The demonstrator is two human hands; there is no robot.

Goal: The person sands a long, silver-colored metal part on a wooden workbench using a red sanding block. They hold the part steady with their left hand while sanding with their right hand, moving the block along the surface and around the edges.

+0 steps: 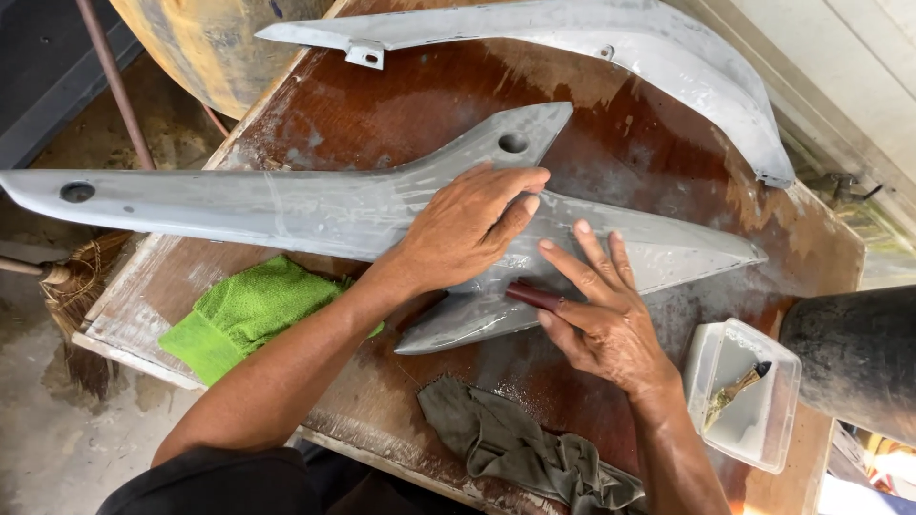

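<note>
The left hand (468,229) is pressing flat, open, on the grey fairing panel (286,205); the right hand (596,319) is pinching a dark red sanding block (532,296), which could slip and gouge the primer.

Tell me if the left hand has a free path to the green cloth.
Probably yes. The left hand lies flat on the grey panel, and the green cloth sits just below that panel beside the left forearm, with nothing lying on it.

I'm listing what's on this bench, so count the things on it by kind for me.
Grey panels: 2
Cloths: 2, green and grey
Clear tub: 1
Brush in the tub: 1
Dark red block under the right hand: 1
Total: 7
</note>
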